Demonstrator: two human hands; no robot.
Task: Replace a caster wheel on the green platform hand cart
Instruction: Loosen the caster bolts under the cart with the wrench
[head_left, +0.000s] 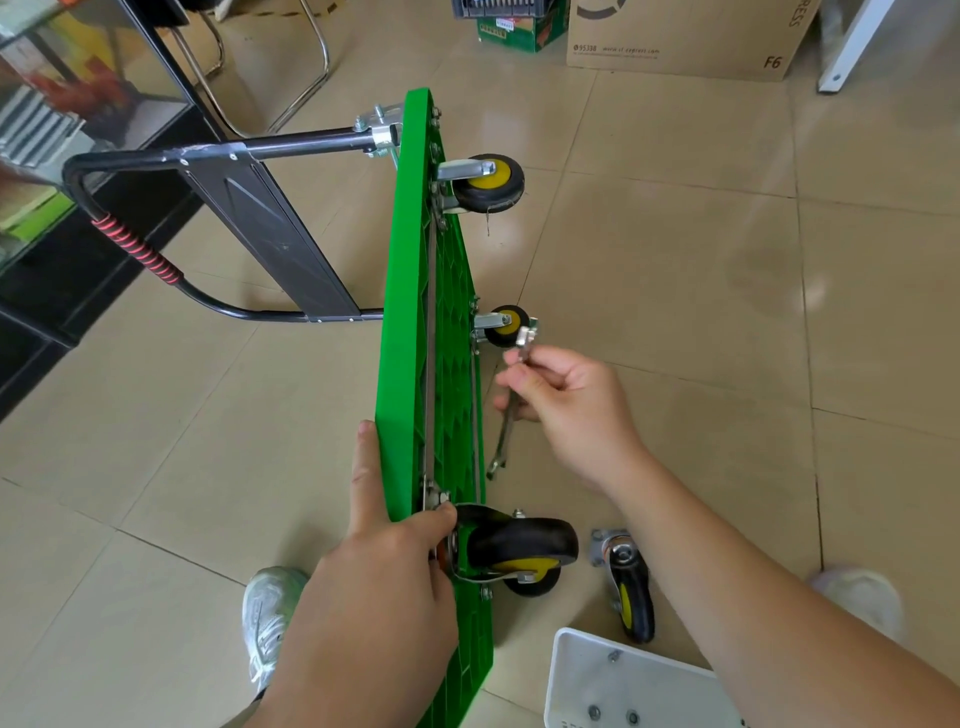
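green cart (410, 312) on edge; left hand (374, 582) grips its rim, thumb at near caster (519, 543); right hand (571, 405) pinches wrench (524, 343); loose caster (631, 597) under right forearm.

I see the green plastic platform cart (400, 312) standing on edge, a loose black-and-yellow caster wheel (631, 597) beside it.

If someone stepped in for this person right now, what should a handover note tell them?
Left hand steadies the green cart, stood on edge, thumb by the mount plate of the near caster. Right hand pinches a wrench. A loose caster lies on the floor by a white tray holding nuts. Done, seemingly: a caster sits at the near corner. Left: probably tighten its bolts, then right the cart.
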